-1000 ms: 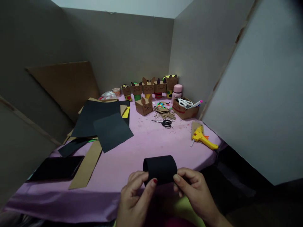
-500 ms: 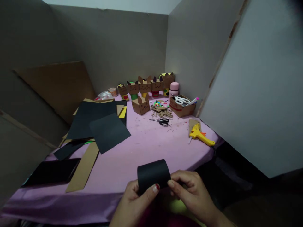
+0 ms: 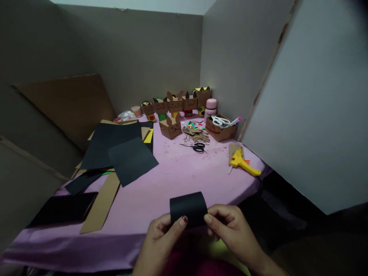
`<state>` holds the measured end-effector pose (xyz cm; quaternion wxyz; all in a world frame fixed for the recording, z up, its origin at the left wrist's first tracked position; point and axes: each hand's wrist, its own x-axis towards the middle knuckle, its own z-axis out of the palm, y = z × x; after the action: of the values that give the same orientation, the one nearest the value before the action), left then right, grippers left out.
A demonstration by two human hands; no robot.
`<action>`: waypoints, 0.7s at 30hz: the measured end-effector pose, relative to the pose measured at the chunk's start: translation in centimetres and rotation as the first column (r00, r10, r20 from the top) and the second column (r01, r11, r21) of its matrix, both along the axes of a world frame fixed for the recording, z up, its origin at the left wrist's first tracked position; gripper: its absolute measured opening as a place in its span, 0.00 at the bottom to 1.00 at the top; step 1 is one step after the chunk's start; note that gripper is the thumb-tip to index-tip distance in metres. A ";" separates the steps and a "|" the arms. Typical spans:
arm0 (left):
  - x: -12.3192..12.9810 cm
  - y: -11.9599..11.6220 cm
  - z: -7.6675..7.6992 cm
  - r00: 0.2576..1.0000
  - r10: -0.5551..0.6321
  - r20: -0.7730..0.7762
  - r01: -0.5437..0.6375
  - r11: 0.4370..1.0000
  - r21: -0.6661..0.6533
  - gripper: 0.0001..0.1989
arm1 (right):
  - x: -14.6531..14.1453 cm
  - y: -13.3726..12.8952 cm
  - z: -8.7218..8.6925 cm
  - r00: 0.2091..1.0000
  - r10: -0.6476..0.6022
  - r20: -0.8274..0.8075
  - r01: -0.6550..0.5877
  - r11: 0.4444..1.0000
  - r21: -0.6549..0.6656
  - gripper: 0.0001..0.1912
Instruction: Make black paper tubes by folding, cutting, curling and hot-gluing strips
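A curved piece of black paper [image 3: 188, 209] is held over the front edge of the table, bent like a tube. My left hand [image 3: 163, 232] grips its left side, thumb on the near face and fingers behind. At its right edge my right hand [image 3: 227, 226] pinches the paper between thumb and forefinger. The far side of the paper and some fingertips are hidden. Beyond it on the pink cloth lie black-handled scissors [image 3: 198, 147] and a yellow glue gun [image 3: 244, 163].
Black sheets [image 3: 133, 159], a cardboard strip [image 3: 102, 205] and a dark phone or tablet [image 3: 64, 207] lie on the left. Cardboard animal figures [image 3: 175, 103] stand at the back, with a cardboard box [image 3: 221, 132] of tools and a pink bottle [image 3: 211, 107]. Partition walls enclose the table.
The black paper has shifted slightly to the right and up, with its left side tipped. My left thumb has slid a little left; my right hand keeps its pinch.
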<state>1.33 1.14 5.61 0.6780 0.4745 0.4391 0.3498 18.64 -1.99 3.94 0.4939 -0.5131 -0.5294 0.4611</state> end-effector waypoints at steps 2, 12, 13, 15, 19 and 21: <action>-0.1 0.1 0.0 0.998 0.064 -0.017 -0.064 0.998 0.010 0.11 | 0.1 0.2 0.0 0.999 -0.014 -0.048 0.012 0.999 -0.047 0.17; -0.3 0.6 -1.3 0.964 0.253 -0.085 -0.249 0.967 0.063 0.09 | 0.1 0.7 -0.9 0.978 -0.045 -0.202 -0.001 0.975 -0.222 0.17; -0.3 0.7 -1.2 0.966 0.244 -0.088 -0.239 0.969 0.064 0.08 | 0.1 0.8 -1.0 0.979 -0.048 -0.200 0.001 0.974 -0.227 0.17; -0.3 0.8 -1.0 0.970 0.225 -0.096 -0.220 0.974 0.057 0.08 | 0.1 0.8 -1.1 0.980 -0.054 -0.191 0.008 0.972 -0.234 0.17; -0.3 0.9 -0.8 0.976 0.193 -0.100 -0.190 0.981 0.041 0.10 | 0.1 0.9 -1.1 0.981 -0.052 -0.188 0.009 0.974 -0.227 0.17; -0.4 0.9 -0.8 0.980 0.172 -0.097 -0.171 0.985 0.019 0.10 | 0.0 1.0 -1.1 0.978 -0.057 -0.199 0.010 0.973 -0.230 0.17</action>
<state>0.97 2.04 4.78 0.6204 0.4553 0.5092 0.3854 18.66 -1.00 2.80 0.4913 -0.5252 -0.4106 0.5604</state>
